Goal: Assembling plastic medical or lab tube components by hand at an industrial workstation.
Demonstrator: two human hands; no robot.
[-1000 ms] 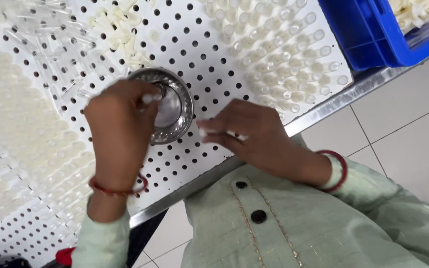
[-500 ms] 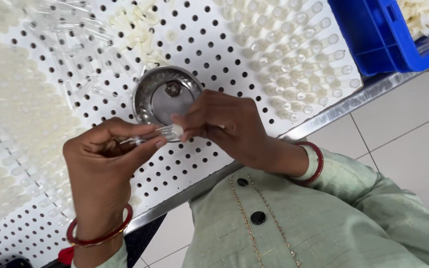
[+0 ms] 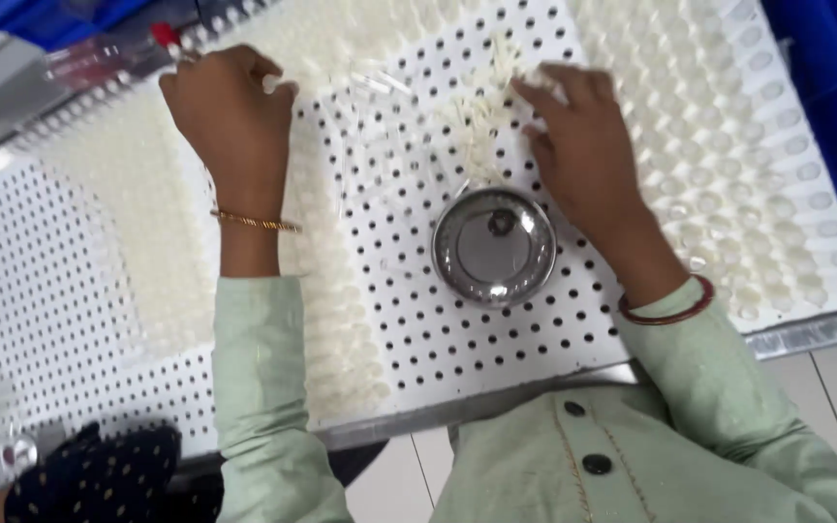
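Both hands have left the spot in front of the steel bowl (image 3: 494,246) and parted. The left hand (image 3: 230,116), curled around a small white piece, sits far left of the bowl; the right hand (image 3: 583,145), fingers loosely spread, touches the loose white pieces (image 3: 477,121) just beyond it on the perforated board (image 3: 418,320).

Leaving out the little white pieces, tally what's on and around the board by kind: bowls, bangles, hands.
Metal bowl: 1
Bangles: 2, gold on left wrist, red on right wrist
Hands: 2, left hand, right hand
Total: 5
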